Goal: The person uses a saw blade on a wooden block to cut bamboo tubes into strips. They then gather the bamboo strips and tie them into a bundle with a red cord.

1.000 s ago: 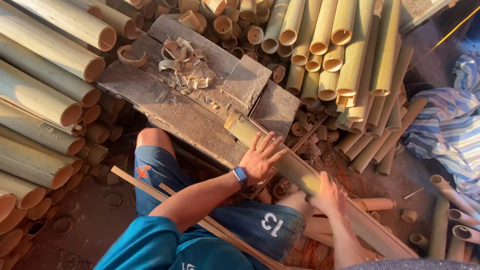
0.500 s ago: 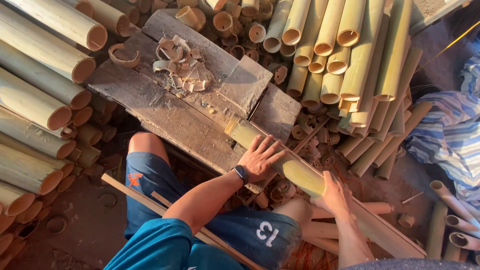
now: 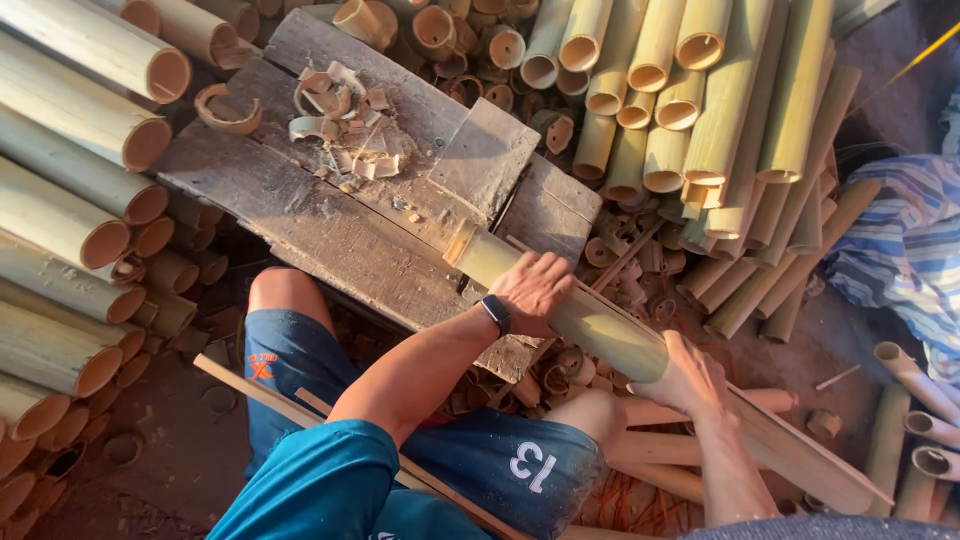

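Note:
A long green bamboo tube (image 3: 600,322) lies slanted, its far end resting on a weathered wooden bench (image 3: 300,215) against a raised wooden block (image 3: 485,160). My left hand (image 3: 535,290), with a dark watch on the wrist, presses down on the tube near the bench edge. My right hand (image 3: 690,378) grips the tube lower down, above my knee. Below that hand the tube runs on as a flatter split length (image 3: 800,455). I sit in blue shorts and a teal shirt.
Curled bamboo shavings and cut rings (image 3: 340,120) lie on the bench. Thick bamboo poles (image 3: 70,150) are stacked at left, thinner green ones (image 3: 720,110) at top right. Short offcuts litter the ground. A striped cloth (image 3: 900,250) lies at right. A thin wooden slat (image 3: 260,390) crosses by my leg.
Both hands stay on the bamboo tube. My left hand has shifted slightly up along it toward the bench, and the view has moved a little.

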